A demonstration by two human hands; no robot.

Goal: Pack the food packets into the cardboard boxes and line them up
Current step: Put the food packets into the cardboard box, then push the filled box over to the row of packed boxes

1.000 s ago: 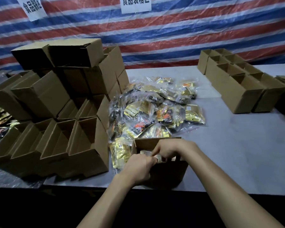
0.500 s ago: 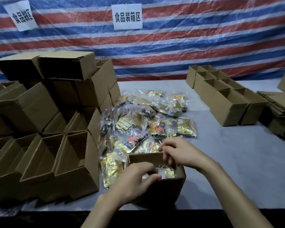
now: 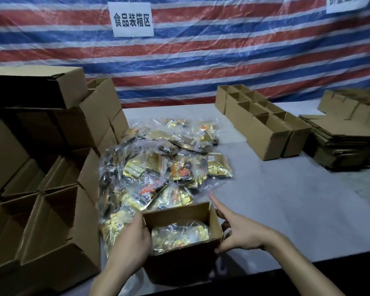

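Note:
An open cardboard box (image 3: 176, 213) stands at the table's near edge, and a clear bag of gold food packets (image 3: 179, 236) lies inside it. My left hand (image 3: 130, 238) holds the box's left wall with curled fingers. My right hand (image 3: 241, 231) rests against the right wall, index finger stretched out along it and thumb at the front corner. Just behind the box lies a heap of bagged food packets (image 3: 158, 167), gold, black and orange.
Several empty open boxes (image 3: 41, 210) are stacked to the left, right next to the box I hold. A double row of open boxes (image 3: 265, 127) stands at the back right, beside a stack of flat cardboard (image 3: 340, 142). The grey table (image 3: 286, 210) meets a striped tarp wall.
Both hands have come out of the box's opening and moved to its two side walls. My view has tilted up and to the right.

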